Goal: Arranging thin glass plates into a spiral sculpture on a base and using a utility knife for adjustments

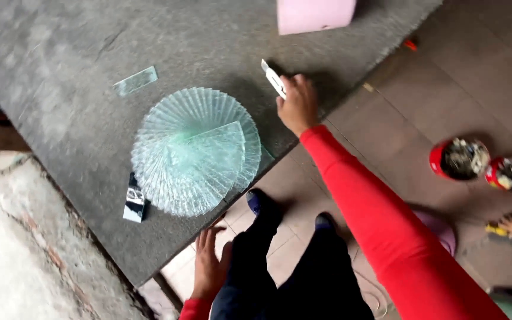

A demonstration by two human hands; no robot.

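A fan of thin glass strips (195,151) lies spread into a nearly full circle on the grey surface (60,71); one loose glass strip (136,80) sits apart at eleven o'clock. The right hand (296,104), at two o'clock from the fan, has its grip clamped on a small white tool (274,79). The left hand (210,264) hangs open, empty, at six o'clock.

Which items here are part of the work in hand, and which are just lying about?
In hand:
- right hand on a small white tool
- fanned stack of glass pieces
- grey worktable

Lying about:
- single glass strip
- pink sheet
- small dark card by the stack
- two red bowls of bits on the floor
- left hand, idle by the leg
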